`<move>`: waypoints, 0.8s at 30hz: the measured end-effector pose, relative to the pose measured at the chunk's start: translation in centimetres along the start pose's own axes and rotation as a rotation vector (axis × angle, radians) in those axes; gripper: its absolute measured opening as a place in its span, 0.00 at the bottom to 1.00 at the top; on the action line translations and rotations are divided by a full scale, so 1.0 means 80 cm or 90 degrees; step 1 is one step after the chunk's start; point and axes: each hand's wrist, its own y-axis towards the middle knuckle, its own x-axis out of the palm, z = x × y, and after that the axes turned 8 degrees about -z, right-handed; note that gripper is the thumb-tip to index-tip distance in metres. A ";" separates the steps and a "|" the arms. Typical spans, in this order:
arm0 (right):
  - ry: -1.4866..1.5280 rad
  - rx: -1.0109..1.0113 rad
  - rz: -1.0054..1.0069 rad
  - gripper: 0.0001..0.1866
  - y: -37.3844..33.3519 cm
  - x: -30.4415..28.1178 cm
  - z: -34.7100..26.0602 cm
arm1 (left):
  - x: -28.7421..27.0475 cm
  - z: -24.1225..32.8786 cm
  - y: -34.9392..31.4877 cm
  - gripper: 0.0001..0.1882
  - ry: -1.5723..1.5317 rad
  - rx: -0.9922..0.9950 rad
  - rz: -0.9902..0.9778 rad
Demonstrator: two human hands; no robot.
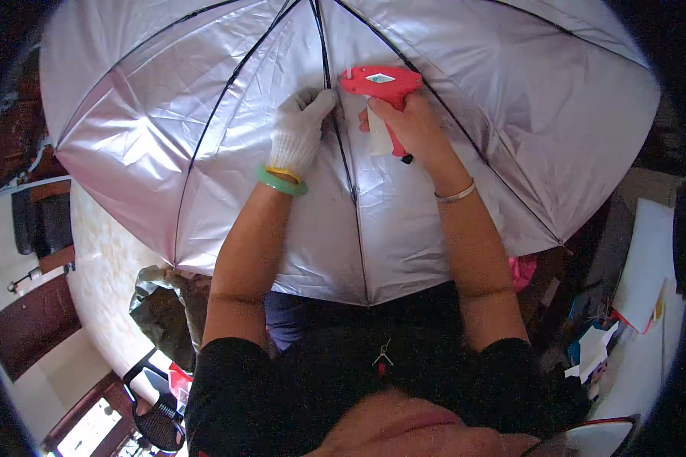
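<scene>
An opened umbrella [404, 236] with a silvery inner lining and thin black ribs spreads in front of me, its edge reaching close to my body. My left hand [299, 129], in a white knit glove, pinches beside a black middle rib [326, 57]; its fingertips partly hide what they grip. Bare, my right hand [419, 131] is wrapped round the handle of a red tagging gun [379, 84] with a white trigger [377, 133]. The gun's front end points left toward that rib and the gloved fingertips, a small gap away.
Below the umbrella at left lies a dark olive cloth item [160, 312] on a pale floor [103, 282]. Papers [593, 352] and small items lie at the right beside a white surface [648, 266]. Something pink [522, 272] shows past my right forearm.
</scene>
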 end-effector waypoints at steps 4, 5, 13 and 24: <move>0.064 0.067 -0.058 0.16 0.001 -0.010 -0.004 | 0.001 0.004 -0.002 0.15 -0.050 -0.007 -0.022; 0.049 0.060 -0.058 0.16 0.002 -0.010 -0.003 | 0.000 0.005 -0.003 0.15 -0.020 -0.001 -0.024; 0.065 0.053 -0.085 0.16 0.002 -0.014 -0.005 | -0.001 -0.001 0.002 0.14 -0.036 0.007 -0.028; 0.072 0.065 -0.059 0.15 -0.001 -0.010 -0.010 | 0.005 0.003 -0.003 0.12 -0.113 -0.001 -0.027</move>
